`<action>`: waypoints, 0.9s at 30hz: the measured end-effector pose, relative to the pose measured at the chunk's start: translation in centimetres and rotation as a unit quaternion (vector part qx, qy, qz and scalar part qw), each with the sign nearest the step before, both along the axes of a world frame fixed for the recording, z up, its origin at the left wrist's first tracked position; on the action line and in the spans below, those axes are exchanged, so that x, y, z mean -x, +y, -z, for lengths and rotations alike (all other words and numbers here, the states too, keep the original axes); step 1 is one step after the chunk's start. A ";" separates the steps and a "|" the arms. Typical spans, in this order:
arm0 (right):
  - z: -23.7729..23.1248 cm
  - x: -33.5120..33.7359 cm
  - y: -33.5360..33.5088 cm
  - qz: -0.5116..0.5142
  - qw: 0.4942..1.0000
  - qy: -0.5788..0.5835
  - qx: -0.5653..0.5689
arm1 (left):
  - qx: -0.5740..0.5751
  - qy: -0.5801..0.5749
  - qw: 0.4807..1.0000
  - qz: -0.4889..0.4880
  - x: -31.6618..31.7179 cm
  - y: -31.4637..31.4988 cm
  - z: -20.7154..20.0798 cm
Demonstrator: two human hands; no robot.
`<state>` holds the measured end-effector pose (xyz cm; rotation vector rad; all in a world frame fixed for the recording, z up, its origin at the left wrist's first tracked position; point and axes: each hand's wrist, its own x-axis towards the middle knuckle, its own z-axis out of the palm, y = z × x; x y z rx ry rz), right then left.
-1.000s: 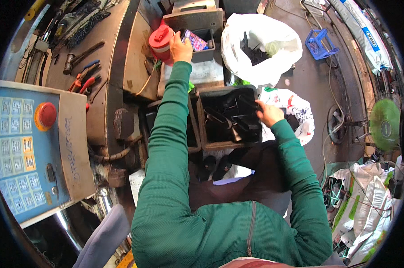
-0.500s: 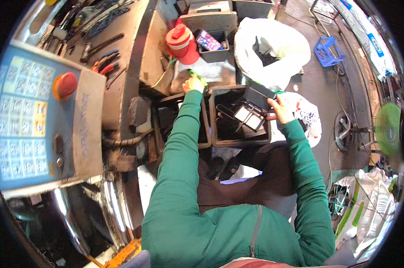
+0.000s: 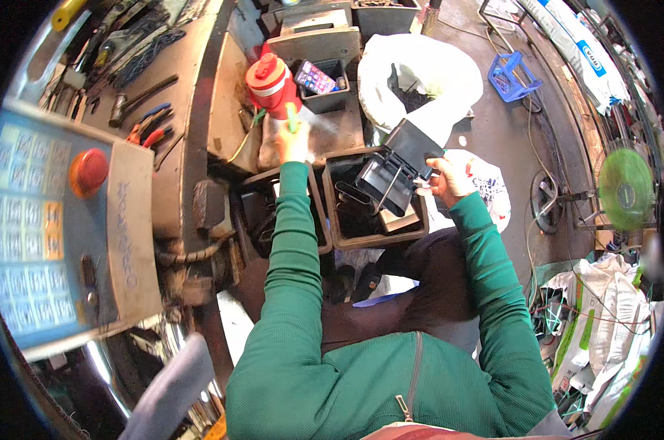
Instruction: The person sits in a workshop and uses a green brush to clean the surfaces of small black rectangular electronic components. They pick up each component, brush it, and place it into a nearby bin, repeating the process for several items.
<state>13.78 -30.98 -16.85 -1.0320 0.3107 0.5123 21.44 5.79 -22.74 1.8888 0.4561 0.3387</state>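
My left hand (image 3: 293, 144) is closed round a slim bright-green object (image 3: 292, 117), whose kind I cannot make out; it is beside a red and white jug (image 3: 268, 79) with a lid. My right hand (image 3: 451, 178) grips the right edge of a black plastic part (image 3: 414, 147), which has a flat panel and a frame with thin bars. The part is tilted above a black bin (image 3: 330, 213) that holds more black pieces. A second dark bin (image 3: 321, 235) stands under my left forearm, with black pieces inside.
A large white sack (image 3: 460, 81) stands beyond the bins. A phone (image 3: 317, 77) rests in a small grey box. At left are a control panel (image 3: 31, 220) with a red button (image 3: 88, 172), a hammer (image 3: 119, 110) and pliers (image 3: 156, 132). A blue crate (image 3: 514, 77) and green fan (image 3: 625, 189) are at right.
The black part in my right hand has turned, showing more of its dark panel and less of its pale inside. My left hand has come nearer the jug. The whole view has shifted slightly.
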 end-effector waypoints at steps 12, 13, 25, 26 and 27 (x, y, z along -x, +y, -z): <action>-8.7 16.0 -2.5 -0.296 0.942 -0.052 0.146 | 0.151 0.131 0.895 0.398 26.6 -11.0 -8.9; -9.2 17.0 -3.3 -0.383 0.912 -0.043 0.139 | 0.118 0.129 0.881 0.440 28.3 -11.2 -9.5; -6.0 29.4 -3.7 0.174 0.977 0.100 0.076 | 0.006 0.141 0.942 0.305 36.1 -12.4 -12.5; -6.2 29.1 -3.9 0.184 0.978 0.071 0.070 | 0.007 0.108 0.964 0.242 34.8 -12.2 -11.3; -7.8 28.4 -3.3 0.194 0.978 0.047 0.064 | 0.008 0.078 0.981 0.178 32.9 -12.0 -10.0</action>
